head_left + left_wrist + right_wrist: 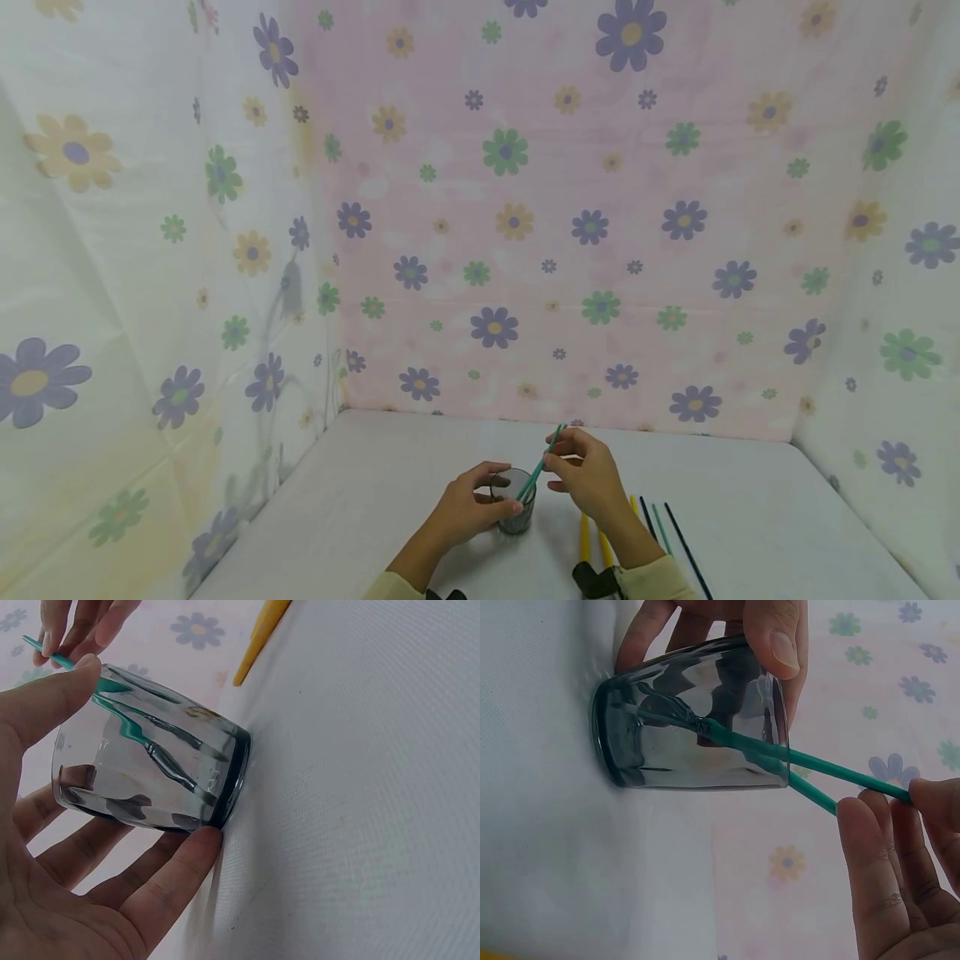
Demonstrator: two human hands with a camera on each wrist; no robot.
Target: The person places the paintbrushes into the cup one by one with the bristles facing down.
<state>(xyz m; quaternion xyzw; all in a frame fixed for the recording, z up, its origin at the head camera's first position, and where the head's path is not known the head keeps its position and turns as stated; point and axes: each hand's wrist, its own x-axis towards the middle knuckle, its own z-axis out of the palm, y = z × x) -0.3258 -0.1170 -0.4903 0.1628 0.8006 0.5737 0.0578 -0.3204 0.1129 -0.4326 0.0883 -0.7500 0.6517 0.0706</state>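
Left hand: grasping a smoky glass tumbler, thumb on the near side by the rim, fingers round the far side. Tumbler stands upright on the table, between the two hands.

Right hand: thumb and fingertips pinch the upper end of a green-handled paintbrush, just above and right of the left hand. Its lower end is inside the tumbler, handle leaning out over the rim toward the right hand. Second green handle beside it, also leaning out, reaching the right hand's fingertip. Lower ends show dark ferrules; refraction in the glass blurs exact positions.

Below the right hand, partly under its forearm: yellow sticks, probably brush handles. Right of that forearm: a slim green stick between two dark ones.

Beyond both hands: pink flower-print sheet. Pale sleeves at both wrists.
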